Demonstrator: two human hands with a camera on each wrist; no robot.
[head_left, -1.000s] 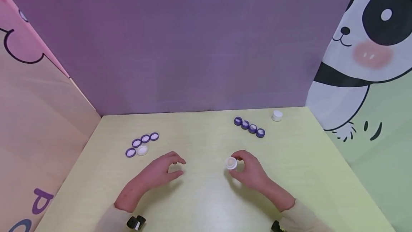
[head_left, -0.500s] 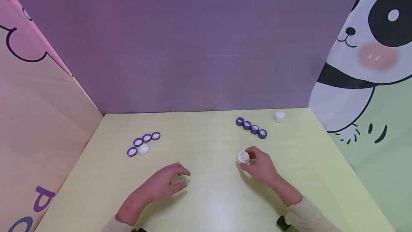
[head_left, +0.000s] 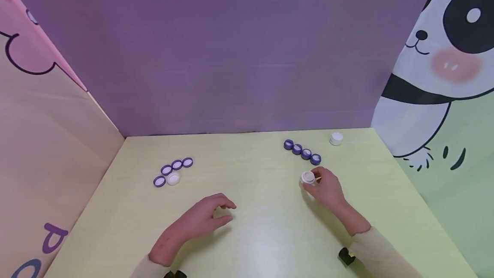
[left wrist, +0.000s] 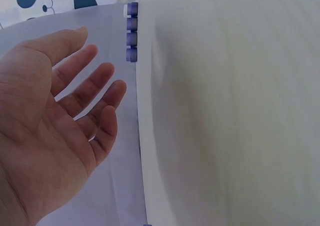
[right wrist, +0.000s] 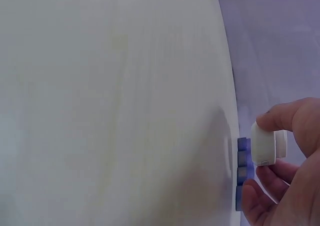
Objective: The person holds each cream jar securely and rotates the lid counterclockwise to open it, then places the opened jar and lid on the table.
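Observation:
Thumb and fingers of my right hand pinch a small white jar by its sides, raised over the right half of the table. Its top has no lid on it, and a narrower neck shows in the right wrist view, where the jar lies between thumb and fingers. Just beyond it stands a slanting row of small purple jars. My left hand hovers above the table's middle, fingers loosely bent, holding nothing; the left wrist view shows its bare palm.
On the left lie several purple-rimmed lids with white insides, and beside them a white lid. A white jar stands near the back right corner. Purple cloth rises behind the table; printed cloths flank it.
The right hand has carried the white jar rightward and farther back, toward the row of purple jars. My left hand has shifted slightly right and nearer to me, still holding nothing.

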